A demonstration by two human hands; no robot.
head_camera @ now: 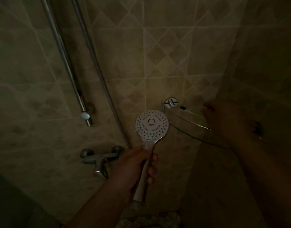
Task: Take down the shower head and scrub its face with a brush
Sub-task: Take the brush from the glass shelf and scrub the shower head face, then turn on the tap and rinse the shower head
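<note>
Chrome rail: at far left your slide rail [68, 63] runs down the tiled wall [158, 63] to a pale end cap, with no head hanging on the part you can see.
Hose: the metal hose [98, 71] drops just right of the rail toward the mixer tap [100, 160] low on the wall.
Left hand: your left hand [138, 163] is wrapped round the handle, fingers curled over its right side.
Shower head: you hold the shower head [152, 125] upright near centre, away from the wall, its round white spray face turned toward you.
Shelf: right of the head, a glass corner shelf [187, 119] hangs from a chrome bracket, with a small dark item lying on it that you cannot identify in this light.
Right hand: your right hand [213, 117] reaches to the shelf's right end; it is dark and blurred, so you cannot tell whether it is released or grasping anything.
Done: taking the head down looks complete.
Left: scrubbing has not begun by the look of it; no brush is visible, and your reach toward the shelf may be for one.
Writing: no brand, label or lettering can be read on anything.
</note>
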